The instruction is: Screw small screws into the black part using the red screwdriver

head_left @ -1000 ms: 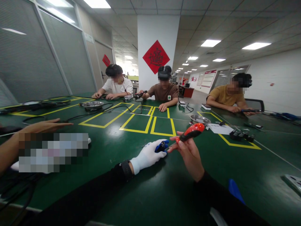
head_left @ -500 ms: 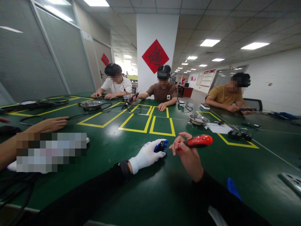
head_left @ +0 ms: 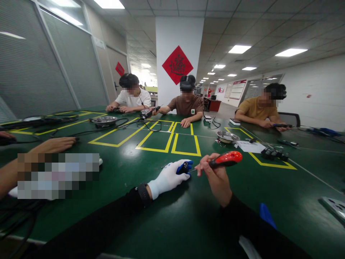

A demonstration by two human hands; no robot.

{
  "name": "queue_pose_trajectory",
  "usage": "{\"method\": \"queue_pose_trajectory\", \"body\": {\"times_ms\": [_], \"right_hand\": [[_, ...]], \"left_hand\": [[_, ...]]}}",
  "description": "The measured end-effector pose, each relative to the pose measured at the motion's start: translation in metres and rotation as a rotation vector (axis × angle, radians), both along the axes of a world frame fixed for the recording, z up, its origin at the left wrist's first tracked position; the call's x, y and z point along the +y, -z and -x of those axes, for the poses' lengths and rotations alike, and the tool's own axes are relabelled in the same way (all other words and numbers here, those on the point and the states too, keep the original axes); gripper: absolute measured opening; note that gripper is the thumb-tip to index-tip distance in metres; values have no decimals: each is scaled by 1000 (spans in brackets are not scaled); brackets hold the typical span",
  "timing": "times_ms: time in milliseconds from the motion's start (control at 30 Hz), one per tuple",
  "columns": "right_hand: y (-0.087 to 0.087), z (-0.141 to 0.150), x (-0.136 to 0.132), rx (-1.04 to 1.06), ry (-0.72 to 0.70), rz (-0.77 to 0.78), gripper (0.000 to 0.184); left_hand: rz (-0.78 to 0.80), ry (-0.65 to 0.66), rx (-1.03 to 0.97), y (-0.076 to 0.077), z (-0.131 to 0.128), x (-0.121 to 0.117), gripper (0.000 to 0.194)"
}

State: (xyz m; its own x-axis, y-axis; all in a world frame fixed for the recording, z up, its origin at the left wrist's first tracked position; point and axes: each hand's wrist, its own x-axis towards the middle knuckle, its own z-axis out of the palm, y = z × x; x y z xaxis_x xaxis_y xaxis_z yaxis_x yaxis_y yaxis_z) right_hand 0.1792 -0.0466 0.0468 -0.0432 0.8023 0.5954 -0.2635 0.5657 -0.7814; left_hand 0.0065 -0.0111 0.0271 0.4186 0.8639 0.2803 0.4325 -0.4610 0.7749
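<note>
My left hand (head_left: pixel 168 178), in a white glove, rests on the green table (head_left: pixel 188 216) and pinches a small blue and black part (head_left: pixel 184 167) against the surface. My right hand (head_left: pixel 215 176) is bare and closed round a red-handled screwdriver (head_left: pixel 225 159). The screwdriver's handle points up and to the right. Its thin tip reaches left to the small part between my gloved fingers.
Three people sit across the table with tools and cables. Another person's hand (head_left: pixel 55 144) lies at the left. A metal dish (head_left: pixel 228 136), a paper sheet (head_left: pixel 248 146) and small black parts (head_left: pixel 275 154) sit at right. Yellow tape boxes (head_left: pixel 169 140) mark the middle.
The screwdriver handle tipped lower and swung right, then rose slightly. My fingers shifted along its shaft. My gloved hand stayed put on the small part.
</note>
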Motion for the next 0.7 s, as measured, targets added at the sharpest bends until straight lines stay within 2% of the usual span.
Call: {"method": "queue_pose_trajectory", "body": {"times_ms": [167,300,400,567,633,700], "right_hand": [[1,-3,0,-47,90,14,29],[-4,-4,-4,-140,166,-2,18],[-6,-2,-6,-185,171,3,11],[-4,1,-6,-66,101,4,23],[-3,-2,-4,-137,115,0,31],[-4,-6,-2,-246,164,-30,30]], "left_hand": [[-1,-6,27,-1,1,-1,52],[-10,-17,39,-2,1,0,52],[-11,-13,28,-1,1,1,52],[5,-2,-6,0,0,1,53],[28,15,5,0,1,0,53],[30,16,18,1,1,0,52]]}}
